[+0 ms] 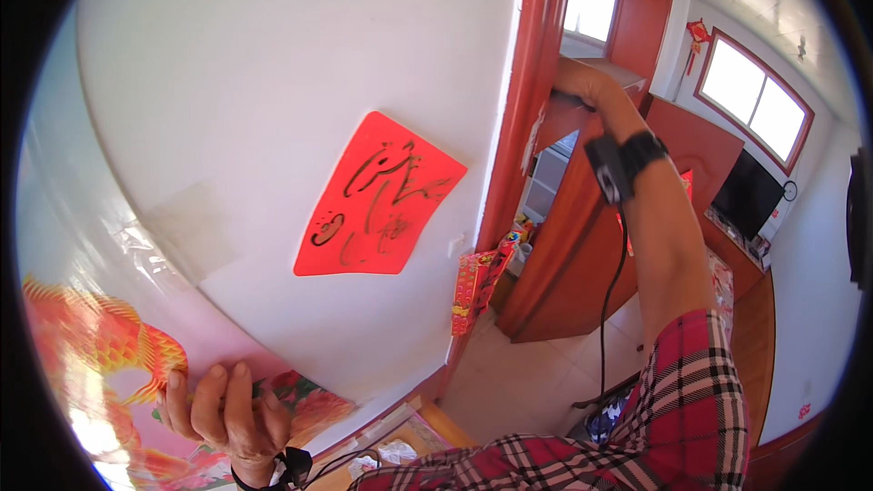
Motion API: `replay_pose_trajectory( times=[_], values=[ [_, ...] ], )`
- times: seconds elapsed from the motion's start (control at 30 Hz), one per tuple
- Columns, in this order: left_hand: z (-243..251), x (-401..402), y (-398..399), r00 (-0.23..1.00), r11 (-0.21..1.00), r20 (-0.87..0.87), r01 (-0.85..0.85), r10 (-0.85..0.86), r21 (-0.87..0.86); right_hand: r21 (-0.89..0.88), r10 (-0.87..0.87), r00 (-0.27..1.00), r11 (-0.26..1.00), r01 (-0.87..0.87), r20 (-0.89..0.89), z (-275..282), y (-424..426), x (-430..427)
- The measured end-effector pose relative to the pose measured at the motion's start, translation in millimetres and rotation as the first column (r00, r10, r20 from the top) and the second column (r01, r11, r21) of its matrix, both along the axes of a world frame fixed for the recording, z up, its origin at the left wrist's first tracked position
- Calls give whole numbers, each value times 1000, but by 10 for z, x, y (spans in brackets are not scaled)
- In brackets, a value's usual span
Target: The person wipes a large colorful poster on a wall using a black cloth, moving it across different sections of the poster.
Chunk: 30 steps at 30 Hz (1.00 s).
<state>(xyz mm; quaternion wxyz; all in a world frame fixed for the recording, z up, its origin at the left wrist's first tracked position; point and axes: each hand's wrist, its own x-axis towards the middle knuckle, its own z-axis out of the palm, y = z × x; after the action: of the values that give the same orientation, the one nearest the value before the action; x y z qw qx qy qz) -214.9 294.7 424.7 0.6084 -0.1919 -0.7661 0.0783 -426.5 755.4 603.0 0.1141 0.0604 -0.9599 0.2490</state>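
My left hand (222,412), with bent fingers, is at the lower left in front of a glossy poster (102,327) with orange fish scales and flowers; whether it touches the poster or holds something small cannot be told. My right arm reaches up at the upper right, and my right hand (576,82) is partly hidden behind the red-brown door frame (528,102); its fingers do not show. Both wrists wear black straps, the right one with a small device (609,169) and a cable. Between the hands, a red paper (382,201) with black brush marks is on the white wall.
Beyond the frame stand a red-brown wooden cabinet (580,273) and a television (747,194) below a window (757,99). Red printed paper decorations (474,290) hang low by the frame. A wooden table (443,423) with crumpled plastic (397,451) is at the bottom.
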Motion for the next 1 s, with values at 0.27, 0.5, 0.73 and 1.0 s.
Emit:
replay_pose_trajectory(
  times=[0.27, 0.5, 0.73, 1.0],
  values=[
    [-27, -40, -51, 998, 1000, -66, -8, 7, -4, 217, 146, 963, 971, -96, -226, -89, 168, -86],
    [-63, -15, -71, 999, 1000, -32, -19, 20, 16, 344, -154, 972, 916, 208, -178, -125, 1325, -843],
    [-51, 59, -70, 998, 998, 37, -49, 50, -26, 430, -372, 836, 730, 532, -403, -281, 1909, -1332],
    [-14, 27, 43, 996, 1000, 86, -27, 26, 9, -6, 2, 995, 1000, -2, -98, -169, 1168, -570]
  ],
)
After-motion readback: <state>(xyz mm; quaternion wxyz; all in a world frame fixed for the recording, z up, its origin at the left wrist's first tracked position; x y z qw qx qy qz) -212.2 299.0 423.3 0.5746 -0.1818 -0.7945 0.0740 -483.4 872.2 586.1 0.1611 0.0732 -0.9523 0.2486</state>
